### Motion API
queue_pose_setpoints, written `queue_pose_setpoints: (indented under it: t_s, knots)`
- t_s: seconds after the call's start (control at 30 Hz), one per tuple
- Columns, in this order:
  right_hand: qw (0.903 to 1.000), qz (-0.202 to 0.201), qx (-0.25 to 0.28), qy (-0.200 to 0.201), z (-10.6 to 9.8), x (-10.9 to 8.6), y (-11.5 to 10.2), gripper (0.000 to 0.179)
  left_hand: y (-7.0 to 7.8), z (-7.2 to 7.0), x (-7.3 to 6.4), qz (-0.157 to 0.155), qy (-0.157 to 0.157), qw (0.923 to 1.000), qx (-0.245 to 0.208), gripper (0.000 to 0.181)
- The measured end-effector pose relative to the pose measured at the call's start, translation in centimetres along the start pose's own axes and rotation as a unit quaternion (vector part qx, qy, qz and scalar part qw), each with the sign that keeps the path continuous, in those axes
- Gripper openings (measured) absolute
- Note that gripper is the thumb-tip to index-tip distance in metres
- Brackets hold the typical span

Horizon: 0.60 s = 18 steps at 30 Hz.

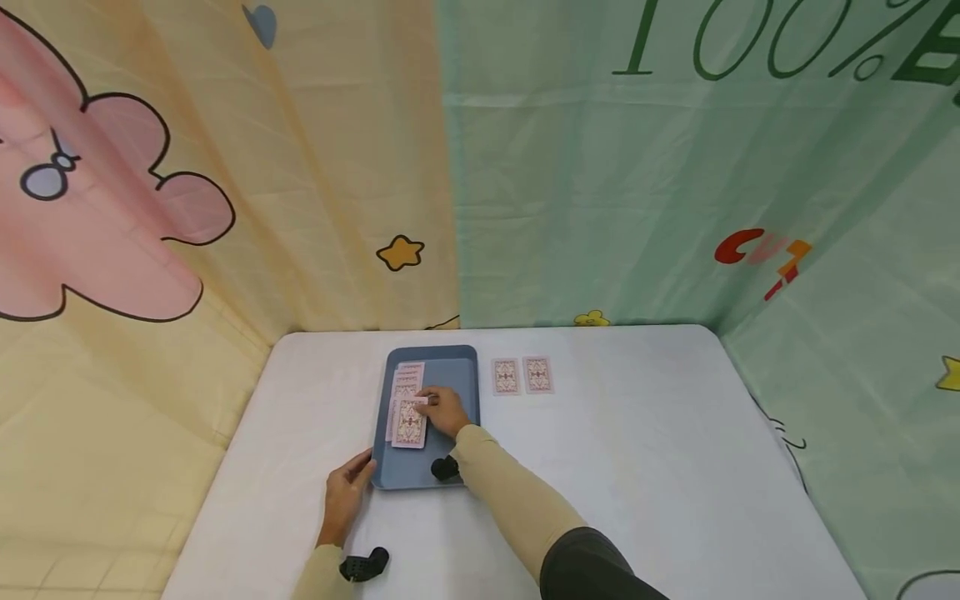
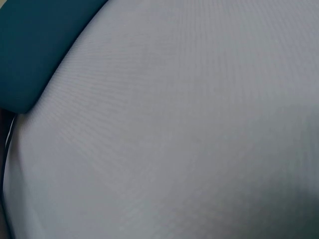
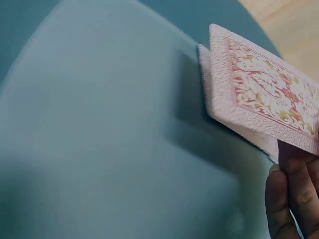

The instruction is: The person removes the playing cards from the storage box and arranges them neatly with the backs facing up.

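Note:
A blue-grey tray lies on the table, with several overlapping playing cards along its left side, patterned backs up. My right hand pinches a playing card by its upper right part, above the others. In the right wrist view, this held card shows its red floral back, tilted over another card, with fingers at its lower edge. Around the tray's lower left corner, my left hand grips the rim with thumb and fingers. The left wrist view catches just a tray corner.
Two more cards, one beside the other, lie back up on the white table to the right of the tray. Printed curtains hang behind the table and along its sides.

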State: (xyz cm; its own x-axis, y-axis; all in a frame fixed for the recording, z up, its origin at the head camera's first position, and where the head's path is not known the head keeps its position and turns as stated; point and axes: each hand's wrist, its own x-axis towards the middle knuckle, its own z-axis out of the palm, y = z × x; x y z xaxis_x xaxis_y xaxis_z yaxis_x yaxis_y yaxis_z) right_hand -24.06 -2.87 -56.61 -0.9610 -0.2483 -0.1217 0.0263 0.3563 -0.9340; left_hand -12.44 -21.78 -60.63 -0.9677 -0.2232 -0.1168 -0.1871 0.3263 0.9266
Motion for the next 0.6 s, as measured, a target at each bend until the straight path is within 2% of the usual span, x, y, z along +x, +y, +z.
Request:
queue_pose_setpoints:
  t_s: [0.13, 0.37, 0.6]
  knots:
    - [0.9998, -0.017, 0.002, 0.002, -1.1, -0.2, -0.1, 0.021, -0.1, -0.1, 0.0, -0.002, 0.005, 0.9999, 0.01, 0.036]
    - [0.9989, -0.014, 0.042, 0.011, -3.1, -0.3, -0.3, 0.021, 0.3, -0.2, -0.1, -0.002, 0.002, 1.0, 0.007, 0.036]
    - [0.998, -0.016, 0.046, 0.039, -5.0, -0.6, 0.3, 0.022, 0.4, -0.2, -0.1, -0.007, -0.008, 0.9999, 0.007, 0.038]
